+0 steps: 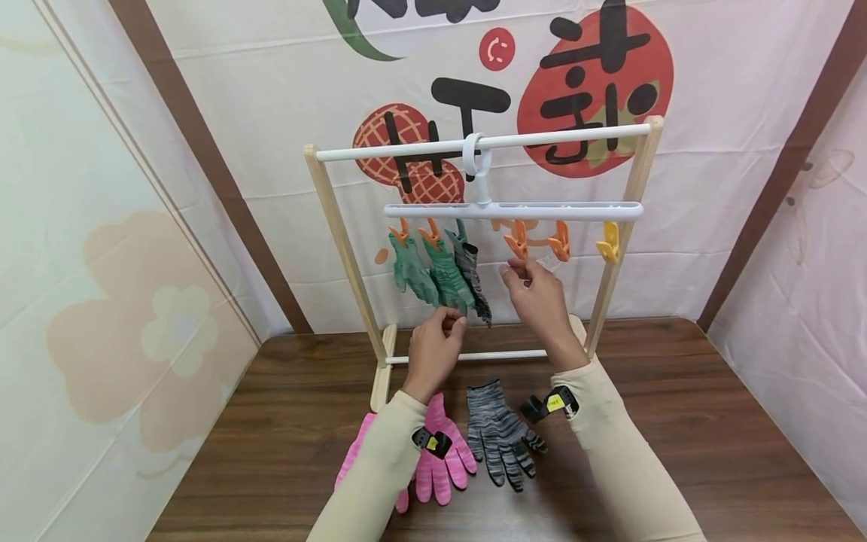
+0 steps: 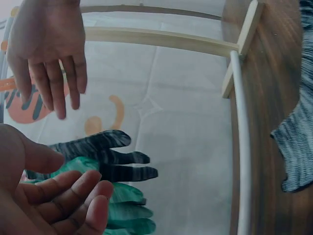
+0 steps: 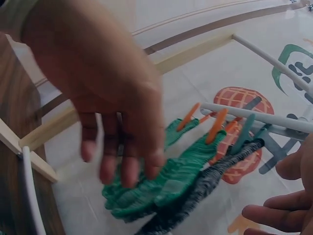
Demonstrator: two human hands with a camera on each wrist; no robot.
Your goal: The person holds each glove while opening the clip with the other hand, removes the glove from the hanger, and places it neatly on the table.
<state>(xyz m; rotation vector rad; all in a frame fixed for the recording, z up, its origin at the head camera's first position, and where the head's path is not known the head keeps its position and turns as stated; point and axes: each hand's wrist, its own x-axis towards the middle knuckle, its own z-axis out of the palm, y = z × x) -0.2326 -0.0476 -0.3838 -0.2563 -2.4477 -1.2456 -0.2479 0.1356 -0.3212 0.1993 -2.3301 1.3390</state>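
I have the left hand (image 1: pixel 433 346) below the left half of the white plastic hanger (image 1: pixel 515 211), its fingers loosely bent and holding nothing, by the tips of two green knit gloves (image 1: pixel 447 275). I can't tell whether it touches them. Those gloves and one black-and-grey knit glove (image 1: pixel 472 275) hang clipped under the hanger's left half. My right hand (image 1: pixel 538 297), fingers relaxed and bare, is under the hanger's right half, just below an orange plastic clip (image 1: pixel 518 239). Below the hanger, pink knit gloves (image 1: pixel 443 452) and a grey-and-black striped glove (image 1: pixel 497 433) lie on the brown wooden desk (image 1: pixel 664 421).
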